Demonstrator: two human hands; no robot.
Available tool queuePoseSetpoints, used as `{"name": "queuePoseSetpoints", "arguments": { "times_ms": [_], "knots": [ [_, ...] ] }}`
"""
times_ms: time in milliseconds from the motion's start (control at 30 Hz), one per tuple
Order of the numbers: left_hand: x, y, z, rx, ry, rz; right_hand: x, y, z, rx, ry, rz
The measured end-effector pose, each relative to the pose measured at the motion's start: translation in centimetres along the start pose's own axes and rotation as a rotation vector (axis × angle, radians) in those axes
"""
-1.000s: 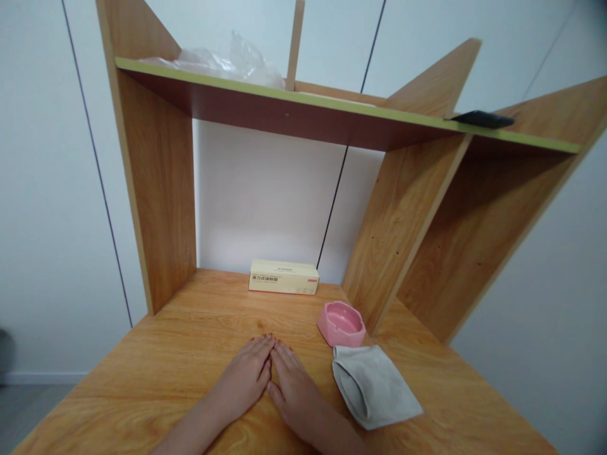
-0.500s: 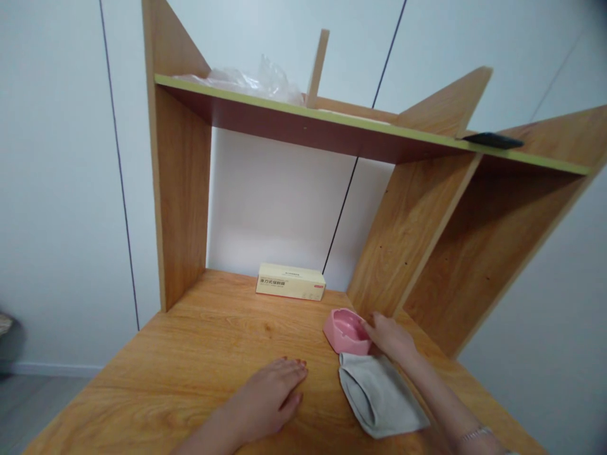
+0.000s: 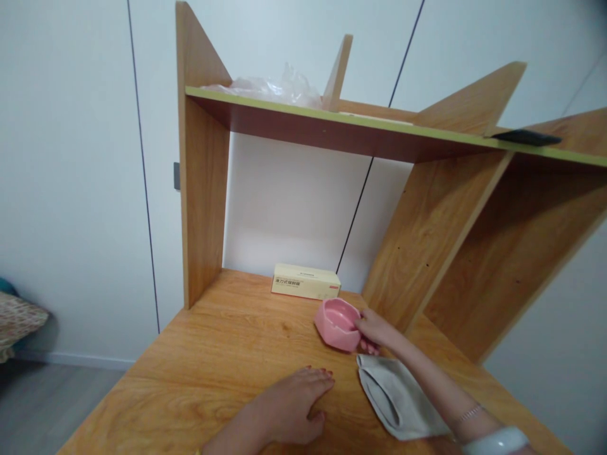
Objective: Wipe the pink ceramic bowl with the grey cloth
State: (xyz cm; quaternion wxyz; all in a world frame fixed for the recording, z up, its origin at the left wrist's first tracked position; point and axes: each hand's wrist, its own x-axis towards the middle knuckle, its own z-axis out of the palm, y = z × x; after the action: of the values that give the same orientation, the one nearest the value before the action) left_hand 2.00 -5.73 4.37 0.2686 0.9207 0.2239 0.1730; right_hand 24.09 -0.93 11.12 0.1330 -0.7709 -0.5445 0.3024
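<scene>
While the right hand (image 3: 377, 330) has its fingers (image 3: 367, 323) clamped on the right rim of the pink ashtray (image 3: 336, 322), the dish sits just left of that hand, tilted, mid-table (image 3: 227, 341) in front of the cream box (image 3: 306, 281); can't tell if its base touches the wood. Left hand (image 3: 296, 407) lies flat nearer the camera, fingers loosely apart, holding nothing, clearly farther from the ashtray than the right. Grey cloth (image 3: 396, 398) lies just under the right forearm, near the ashtray but apart from it.

Desk (image 3: 227, 341) left half open; box (image 3: 306, 282) behind pink dish (image 3: 337, 323), panel (image 3: 427, 246) close right of it, cloth (image 3: 396, 395) in front, shelf (image 3: 332, 123) overhead
</scene>
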Motion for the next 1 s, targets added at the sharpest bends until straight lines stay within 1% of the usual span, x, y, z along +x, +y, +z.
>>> {"name": "queuePoseSetpoints", "arguments": {
  "times_ms": [67,133,267,333,400,500,633,733,800,900,933,1000],
  "knots": [
    [0.0,-0.1,0.0,-0.003,-0.007,0.010,-0.1,-2.8,1.7,0.046,-0.042,-0.060],
    [0.0,-0.1,-0.1,-0.010,-0.018,0.012,-0.1,-5.7,3.9,0.074,-0.094,-0.098],
    [0.0,0.1,-0.4,-0.040,-0.007,0.014,0.6,-10.6,8.2,0.093,-0.189,-0.107],
    [0.1,0.2,-0.7,-0.063,0.012,0.045,1.1,-12.2,9.7,0.101,-0.227,-0.092],
    [0.1,0.4,-0.8,-0.081,0.012,0.064,1.5,-13.3,10.8,0.105,-0.255,-0.074],
    [0.1,0.5,-1.0,-0.072,-0.011,0.017,1.9,-14.2,11.6,0.102,-0.265,-0.065],
    [0.2,0.5,-1.0,-0.028,-0.020,-0.044,2.1,-14.5,11.9,0.065,-0.220,-0.104],
    [0.2,0.4,-1.0,-0.040,-0.022,0.016,1.5,-14.2,11.3,0.015,-0.146,-0.178],
    [0.1,0.3,-0.9,-0.049,-0.015,0.056,0.6,-13.3,10.2,-0.031,-0.075,-0.243],
    [0.1,0.1,-0.6,-0.027,-0.017,0.032,-1.6,-10.5,7.5,-0.124,0.073,-0.334],
    [0.0,0.0,-0.4,-0.020,-0.016,0.015,-2.5,-9.1,6.3,-0.162,0.125,-0.350],
    [0.1,0.0,-0.1,-0.014,-0.004,-0.008,-4.3,-5.9,4.1,-0.237,0.185,-0.348]
  ]
}}
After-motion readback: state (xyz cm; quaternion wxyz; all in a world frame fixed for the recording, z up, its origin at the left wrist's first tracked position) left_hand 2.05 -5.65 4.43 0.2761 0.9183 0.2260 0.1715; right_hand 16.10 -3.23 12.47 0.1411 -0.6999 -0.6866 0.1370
